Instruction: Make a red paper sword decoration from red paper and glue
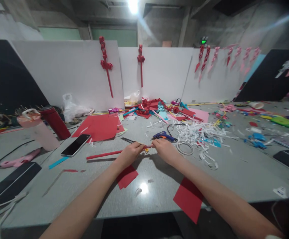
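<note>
A slender red paper tube (104,154) stretches rightward, raised slightly off the table with a shadow under it. It appears to pass through my left hand (131,153), whose fingers are closed round it. My right hand (163,149) pinches the tube's right end, and a short reddish stretch shows between the two hands. Just behind my left hand lie scissors (128,140) with dark blades, partly covered by the fingers. A blue glue gun (163,135) rests beyond my right hand. Small red paper pieces (127,177) lie under my left forearm, and a red sheet (189,199) overhangs the front edge under my right.
White paper shreds (199,131) and a cable coil (185,148) sit to the right. At left are a phone (76,145), pink bottle (40,132), red flask (56,122), pink glue gun (21,160) and large red paper (99,127). Red paper decorations (141,64) hang on white panels.
</note>
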{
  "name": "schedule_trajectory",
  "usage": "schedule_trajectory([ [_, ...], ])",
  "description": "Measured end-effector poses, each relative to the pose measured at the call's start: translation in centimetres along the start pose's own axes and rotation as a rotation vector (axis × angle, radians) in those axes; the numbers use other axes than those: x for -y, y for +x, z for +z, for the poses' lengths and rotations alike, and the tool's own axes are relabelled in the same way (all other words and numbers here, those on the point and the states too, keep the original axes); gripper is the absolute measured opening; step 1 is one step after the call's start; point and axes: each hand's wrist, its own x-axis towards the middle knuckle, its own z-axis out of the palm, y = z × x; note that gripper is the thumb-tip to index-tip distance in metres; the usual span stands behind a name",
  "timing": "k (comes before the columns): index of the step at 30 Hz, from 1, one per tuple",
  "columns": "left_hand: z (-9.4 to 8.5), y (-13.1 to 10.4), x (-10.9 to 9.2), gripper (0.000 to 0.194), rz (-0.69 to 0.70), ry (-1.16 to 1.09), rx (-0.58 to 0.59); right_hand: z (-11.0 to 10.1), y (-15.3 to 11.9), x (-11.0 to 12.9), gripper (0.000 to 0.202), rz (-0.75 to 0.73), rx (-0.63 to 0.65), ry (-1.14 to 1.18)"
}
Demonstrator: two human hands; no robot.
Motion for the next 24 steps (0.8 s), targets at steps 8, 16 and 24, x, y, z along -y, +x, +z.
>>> schedule_trajectory([
  [8, 0.21, 0.09, 0.22, 0.025, 0.0, 0.02, -0.002, 0.48, 0.32, -0.17, 0.011, -0.031, -0.063, 0.064],
  [16, 0.65, 0.04, 0.34, 0.023, -0.013, -0.022, -0.018, 0.63, 0.23, 0.06, 0.006, 0.019, -0.16, 0.131],
  [24, 0.03, 0.19, 0.52, 0.024, -0.002, 0.048, 0.025, -0.13, 0.27, 0.49, 0.008, 0.023, -0.151, 0.099],
])
